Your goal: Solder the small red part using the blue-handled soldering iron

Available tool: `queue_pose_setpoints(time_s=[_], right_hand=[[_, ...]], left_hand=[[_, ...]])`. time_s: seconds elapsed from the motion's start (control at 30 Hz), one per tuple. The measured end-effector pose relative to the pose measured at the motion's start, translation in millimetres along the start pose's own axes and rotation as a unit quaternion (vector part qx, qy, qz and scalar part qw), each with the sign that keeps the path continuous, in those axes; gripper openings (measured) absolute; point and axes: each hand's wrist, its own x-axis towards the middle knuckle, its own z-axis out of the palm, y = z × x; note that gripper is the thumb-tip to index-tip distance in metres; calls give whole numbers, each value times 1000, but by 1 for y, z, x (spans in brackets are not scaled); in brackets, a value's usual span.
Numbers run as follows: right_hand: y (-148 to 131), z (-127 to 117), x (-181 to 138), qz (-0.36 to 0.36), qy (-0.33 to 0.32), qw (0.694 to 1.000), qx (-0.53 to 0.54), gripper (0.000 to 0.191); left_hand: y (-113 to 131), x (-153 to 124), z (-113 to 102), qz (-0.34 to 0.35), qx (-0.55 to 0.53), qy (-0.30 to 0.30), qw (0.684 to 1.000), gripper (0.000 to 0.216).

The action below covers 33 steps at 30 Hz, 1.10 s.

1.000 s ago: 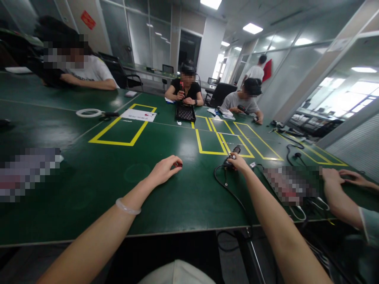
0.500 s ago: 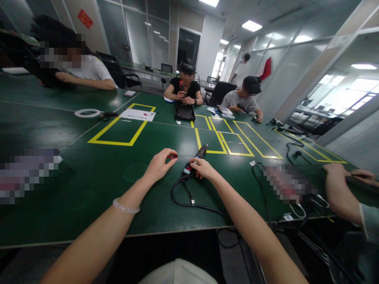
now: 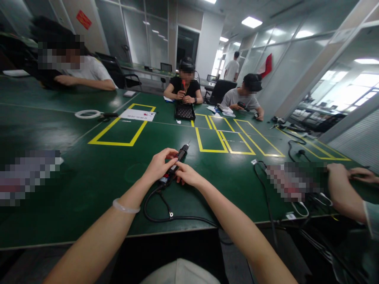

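A black corded pen-shaped tool [image 3: 181,152] lies across the green table [image 3: 97,173], its tip pointing away from me. My right hand [image 3: 188,174] is closed round the tool's body. My left hand [image 3: 160,163] has its fingers pinched together right beside the tool, touching its upper part; what the fingertips hold is too small to make out. The tool's black cable [image 3: 171,215] loops on the table toward the front edge. A pale bangle [image 3: 126,207] sits on my left wrist.
Yellow tape rectangles [image 3: 122,130] mark the table. A black tray [image 3: 185,112], a white ring [image 3: 87,114] and a paper sheet [image 3: 138,114] lie farther off. Several people sit around the table. A co-worker's hands [image 3: 349,177] rest at the right, beside more cables [image 3: 266,189].
My right hand has dragged the corded tool leftward across the table until it meets my left hand. The left hand stayed in place and now touches the tool.
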Motion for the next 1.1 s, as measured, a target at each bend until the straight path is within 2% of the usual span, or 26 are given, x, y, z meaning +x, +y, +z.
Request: queue_pose_setpoints(time_s=[0.17, 0.33, 0.5, 0.63, 0.77, 0.87, 0.97, 1.1], right_hand=[[1, -3, -11, -33, -21, 996, 79, 49], [7, -1, -17, -57, 18, 993, 103, 40], [8, -4, -26, -85, 87, 992, 33, 24], [4, -7, -31, -125, 149, 981, -19, 29], [1, -4, -31, -131, 176, 975, -21, 28], [2, -2, -29, -111, 170, 979, 33, 25], [3, -1, -26, -88, 136, 979, 126, 30], [2, -5, -26, -55, 100, 970, 216, 33]], left_hand=[[-3, -1, 2, 6, -14, -16, 1000, 27], [-3, -1, 2, -17, -22, -29, 999, 26], [0, -1, 2, -48, -49, -31, 997, 28], [2, -1, 4, -75, -83, -52, 992, 32], [0, -1, 6, -87, -89, -65, 990, 36], [-2, -3, 7, -82, -71, -61, 992, 38], [-2, -4, 7, -71, -52, -55, 995, 37], [0, -5, 5, -51, -29, -74, 996, 38]])
